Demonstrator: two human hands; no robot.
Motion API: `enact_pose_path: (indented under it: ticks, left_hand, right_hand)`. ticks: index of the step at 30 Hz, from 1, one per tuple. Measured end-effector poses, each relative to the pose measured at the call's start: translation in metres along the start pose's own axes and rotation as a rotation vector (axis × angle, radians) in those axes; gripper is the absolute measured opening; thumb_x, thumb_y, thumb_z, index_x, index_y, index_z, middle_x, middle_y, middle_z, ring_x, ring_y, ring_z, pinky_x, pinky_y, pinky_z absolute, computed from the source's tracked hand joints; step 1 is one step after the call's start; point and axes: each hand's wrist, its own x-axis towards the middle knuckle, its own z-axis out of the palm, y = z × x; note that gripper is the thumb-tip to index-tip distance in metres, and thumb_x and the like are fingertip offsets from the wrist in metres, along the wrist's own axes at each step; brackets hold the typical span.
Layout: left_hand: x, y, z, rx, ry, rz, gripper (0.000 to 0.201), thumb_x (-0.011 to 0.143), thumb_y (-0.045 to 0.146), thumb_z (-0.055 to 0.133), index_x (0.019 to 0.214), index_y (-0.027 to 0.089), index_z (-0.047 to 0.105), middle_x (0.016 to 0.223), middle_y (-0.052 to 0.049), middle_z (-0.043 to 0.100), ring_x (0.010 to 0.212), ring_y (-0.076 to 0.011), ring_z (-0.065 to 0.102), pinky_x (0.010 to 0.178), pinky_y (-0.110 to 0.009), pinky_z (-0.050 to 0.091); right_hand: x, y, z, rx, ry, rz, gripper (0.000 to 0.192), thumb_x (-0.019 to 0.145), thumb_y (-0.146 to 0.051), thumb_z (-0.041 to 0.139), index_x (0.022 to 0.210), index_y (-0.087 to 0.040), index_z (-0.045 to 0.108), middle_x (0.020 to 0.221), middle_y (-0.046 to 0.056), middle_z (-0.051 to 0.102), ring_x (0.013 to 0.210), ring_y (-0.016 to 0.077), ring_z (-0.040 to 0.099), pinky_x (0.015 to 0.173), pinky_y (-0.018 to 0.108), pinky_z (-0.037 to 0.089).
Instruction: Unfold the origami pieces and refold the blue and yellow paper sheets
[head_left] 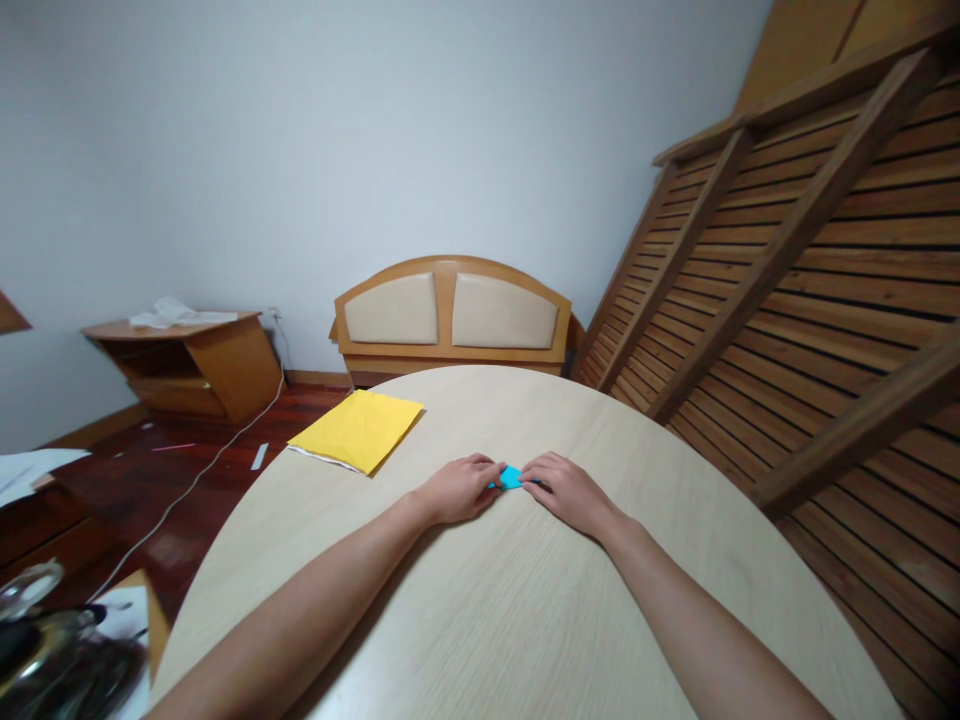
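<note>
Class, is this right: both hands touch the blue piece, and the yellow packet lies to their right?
Wrong side: both the left hand and right hand touch the blue piece, but the head view shows the yellow packet lying to their left.

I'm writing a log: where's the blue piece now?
In the head view, below centre, the blue piece is between the left hand and right hand, right of the yellow packet.

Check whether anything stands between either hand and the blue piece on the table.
Nothing visible does: the left hand and right hand both touch the blue piece, one from each side. The yellow packet lies off to the left, out of the way.
</note>
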Motion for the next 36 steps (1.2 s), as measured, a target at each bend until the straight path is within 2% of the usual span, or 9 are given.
enact_pose_path:
  ticks: [7, 12, 17, 26, 36]
  left_hand:
    - [0.000, 0.001, 0.002, 0.025, -0.008, -0.055, 0.033, 0.094, 0.018, 0.046, 0.125, 0.017, 0.054, 0.111, -0.011, 0.069, 0.107, -0.0227, 0.062, 0.091, -0.034, 0.050]
    - [0.000, 0.004, -0.003, 0.044, -0.017, -0.071, 0.031, 0.095, 0.026, 0.048, 0.124, 0.018, 0.054, 0.104, -0.009, 0.069, 0.102, -0.0231, 0.062, 0.087, -0.034, 0.050]
    - [0.000, 0.005, -0.002, 0.034, -0.003, -0.098, 0.025, 0.095, 0.024, 0.048, 0.118, 0.019, 0.058, 0.100, -0.008, 0.070, 0.100, -0.0220, 0.062, 0.086, -0.032, 0.050]
    - [0.001, 0.005, 0.009, -0.080, 0.122, -0.130, 0.017, 0.093, 0.019, 0.051, 0.105, 0.020, 0.062, 0.100, -0.007, 0.071, 0.093, -0.0208, 0.064, 0.085, -0.031, 0.050]
    - [0.005, 0.009, 0.008, -0.195, 0.239, -0.147, 0.010, 0.093, 0.021, 0.054, 0.093, 0.018, 0.063, 0.093, -0.007, 0.067, 0.085, -0.0173, 0.063, 0.079, -0.027, 0.050]
  right_hand:
    - [0.000, -0.008, 0.002, 0.001, 0.026, 0.045, 0.013, 0.091, -0.024, 0.061, 0.098, -0.023, 0.072, 0.095, 0.004, 0.073, 0.092, 0.0207, 0.064, 0.085, 0.034, 0.048]
    - [0.002, -0.012, 0.003, -0.045, 0.028, 0.053, 0.012, 0.090, -0.024, 0.061, 0.096, -0.023, 0.072, 0.093, 0.004, 0.074, 0.091, 0.0207, 0.064, 0.083, 0.033, 0.048]
    - [0.003, -0.014, 0.002, -0.082, 0.008, 0.062, 0.014, 0.093, -0.024, 0.058, 0.096, -0.023, 0.072, 0.093, 0.004, 0.074, 0.090, 0.0204, 0.064, 0.083, 0.033, 0.047]
    - [0.003, -0.015, 0.002, -0.078, -0.003, 0.065, 0.016, 0.093, -0.027, 0.057, 0.097, -0.022, 0.072, 0.094, 0.006, 0.074, 0.091, 0.0213, 0.065, 0.084, 0.034, 0.048]
    - [0.004, -0.019, 0.004, -0.094, 0.000, 0.117, 0.021, 0.094, -0.028, 0.054, 0.105, -0.024, 0.071, 0.095, 0.005, 0.074, 0.089, 0.0215, 0.066, 0.080, 0.033, 0.048]
